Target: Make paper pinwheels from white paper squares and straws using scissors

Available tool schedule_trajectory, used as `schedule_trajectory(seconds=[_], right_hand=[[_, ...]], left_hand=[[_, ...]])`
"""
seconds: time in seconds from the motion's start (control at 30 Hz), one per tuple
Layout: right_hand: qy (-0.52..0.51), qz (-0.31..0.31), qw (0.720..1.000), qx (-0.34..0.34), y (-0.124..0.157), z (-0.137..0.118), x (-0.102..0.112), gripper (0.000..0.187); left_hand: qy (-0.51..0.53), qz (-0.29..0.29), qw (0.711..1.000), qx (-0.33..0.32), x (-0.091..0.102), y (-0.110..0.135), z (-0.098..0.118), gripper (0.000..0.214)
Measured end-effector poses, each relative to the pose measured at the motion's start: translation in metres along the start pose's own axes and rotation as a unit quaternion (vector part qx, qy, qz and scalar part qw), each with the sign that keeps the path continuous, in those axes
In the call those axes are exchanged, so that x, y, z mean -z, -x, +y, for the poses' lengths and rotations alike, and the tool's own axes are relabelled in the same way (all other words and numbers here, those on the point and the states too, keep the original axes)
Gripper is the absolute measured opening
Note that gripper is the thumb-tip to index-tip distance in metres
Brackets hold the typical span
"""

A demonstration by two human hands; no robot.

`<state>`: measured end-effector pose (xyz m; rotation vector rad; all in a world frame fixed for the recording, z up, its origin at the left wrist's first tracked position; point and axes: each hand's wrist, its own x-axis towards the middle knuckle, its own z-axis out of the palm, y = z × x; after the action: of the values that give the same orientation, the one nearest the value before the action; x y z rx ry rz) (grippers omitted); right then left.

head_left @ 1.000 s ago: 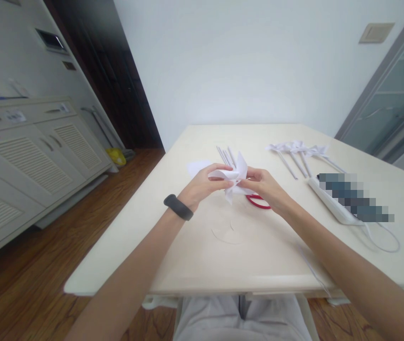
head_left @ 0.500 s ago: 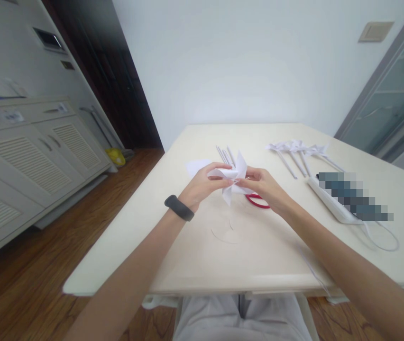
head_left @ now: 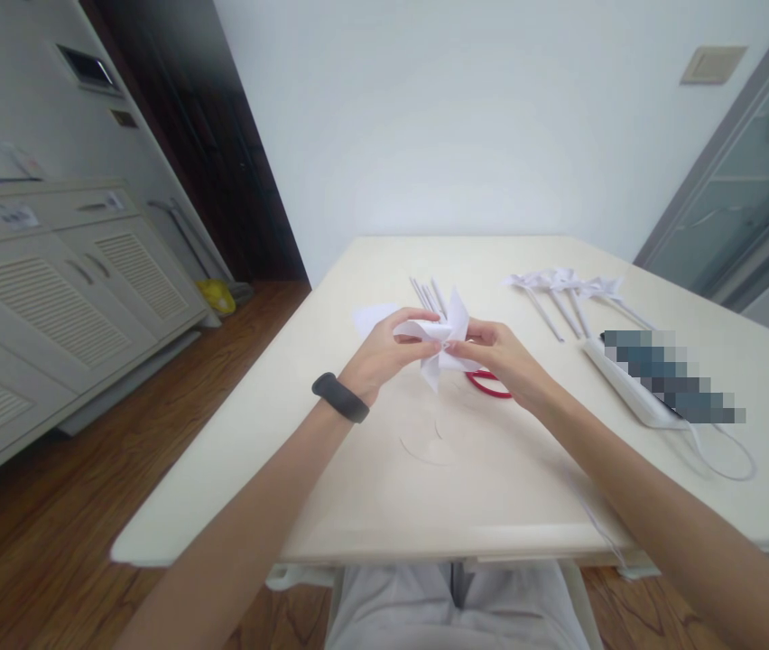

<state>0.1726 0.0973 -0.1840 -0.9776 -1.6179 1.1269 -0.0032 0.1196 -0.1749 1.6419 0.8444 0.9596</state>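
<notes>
Both hands meet over the middle of the cream table [head_left: 371, 487] and hold a folded white paper pinwheel [head_left: 444, 348]. My left hand [head_left: 388, 352] curls round its left blades, with a black band on that wrist. My right hand [head_left: 503, 354] pinches the pinwheel's centre from the right. Just under my right hand lies a pair of red-handled scissors [head_left: 489, 384], mostly hidden. Behind the pinwheel lie several thin white sticks [head_left: 425, 293] and a loose white sheet [head_left: 371, 318].
Several finished paper pinwheels on sticks [head_left: 570, 289] lie at the back right. A white power strip [head_left: 628, 388] with a cord runs along the right side. White cabinets [head_left: 52, 298] stand on the left over wooden floor.
Barely anything differs: both hands keep the same hold on the pinwheel, and the view has shifted slightly.
</notes>
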Motion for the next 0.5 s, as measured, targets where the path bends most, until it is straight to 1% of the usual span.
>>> schedule_trajectory(seconds=[0.17,0.27,0.37,0.5], right_hand=[[-0.002,0.003,1.0,-0.006,0.0002,-0.0007,-0.0009,0.029],[0.013,0.023,0.999,-0.019,0.0008,-0.0021,-0.0012,0.026],[0.032,0.043,0.998,-0.034,0.0009,-0.0029,-0.0013,0.028],[0.025,0.026,0.999,-0.025,-0.0007,0.0003,-0.0006,0.028]], left_hand=[[-0.003,0.009,1.0,0.0,0.0,0.0,-0.0005,0.035],[-0.006,0.02,1.0,-0.012,-0.0004,-0.0006,-0.0018,0.031],[-0.019,0.034,0.999,-0.025,-0.0013,-0.0016,-0.0026,0.03],[-0.04,0.039,0.998,-0.018,-0.0031,-0.0018,-0.001,0.03]])
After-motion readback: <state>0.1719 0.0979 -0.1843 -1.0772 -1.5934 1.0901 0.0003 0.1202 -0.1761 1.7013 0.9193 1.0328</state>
